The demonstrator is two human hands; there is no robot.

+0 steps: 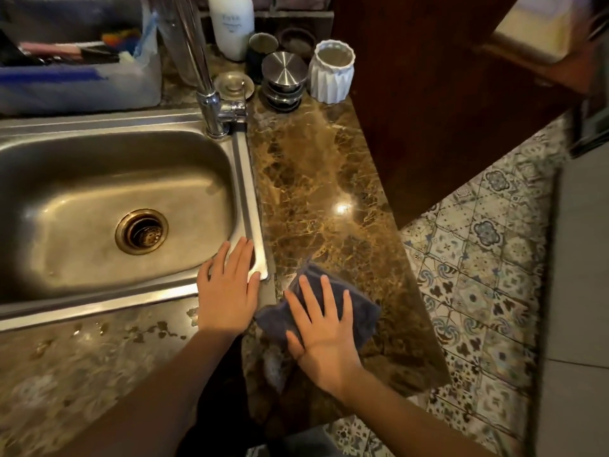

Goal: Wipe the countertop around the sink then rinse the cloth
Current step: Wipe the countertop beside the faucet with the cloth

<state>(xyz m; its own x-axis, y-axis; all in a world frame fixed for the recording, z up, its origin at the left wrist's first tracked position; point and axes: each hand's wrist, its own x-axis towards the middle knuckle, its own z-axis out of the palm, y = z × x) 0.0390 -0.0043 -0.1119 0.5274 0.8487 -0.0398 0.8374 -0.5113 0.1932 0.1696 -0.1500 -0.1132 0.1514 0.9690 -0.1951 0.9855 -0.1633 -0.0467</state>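
Blue cloth [333,301] under flat right hand [324,338]

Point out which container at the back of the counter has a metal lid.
The round steel tin, just left of the white ribbed cup. That cup and the dark cup stand open; the white bottle is cut off at the top.

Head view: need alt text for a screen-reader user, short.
A person's right hand presses a dark blue cloth flat on the brown marble countertop right of a steel sink, while the left hand rests open on the sink's near corner rim. A faucet stands behind.
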